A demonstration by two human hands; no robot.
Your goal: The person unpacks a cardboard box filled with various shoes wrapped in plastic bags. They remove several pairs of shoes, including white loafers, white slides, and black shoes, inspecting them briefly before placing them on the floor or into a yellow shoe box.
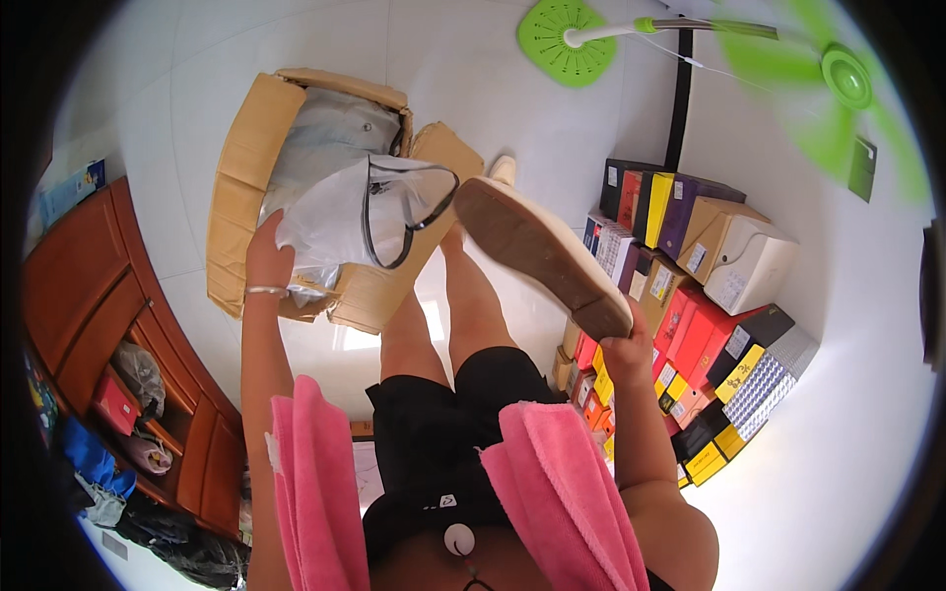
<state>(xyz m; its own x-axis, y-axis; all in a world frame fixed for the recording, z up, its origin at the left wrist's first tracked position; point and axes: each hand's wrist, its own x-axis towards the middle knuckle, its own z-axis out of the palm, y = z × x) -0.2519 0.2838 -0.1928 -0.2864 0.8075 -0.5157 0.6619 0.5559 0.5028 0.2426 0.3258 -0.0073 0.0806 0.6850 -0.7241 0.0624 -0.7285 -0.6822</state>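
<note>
My left hand [268, 258] grips the side of a translucent plastic bag [330, 222], whose black-edged mouth gapes toward the right. Below the bag stands an open cardboard box [241, 197] with more clear bags [345, 123] inside it. In my right hand [628, 350] is a cream shoe [547, 256], held by one end with its brown sole facing me. The shoe's far end reaches close to the bag's mouth, outside it. A second cream shoe [504, 169] shows on the floor beyond, by my leg.
Stacked shoe boxes [680, 325] line the wall on the right. A green fan [847, 77] with blurred blades stands at the upper right on its base [567, 41]. To the left is a reddish-brown wooden cabinet [89, 266]. A pink towel [552, 483] hangs over my shoulders.
</note>
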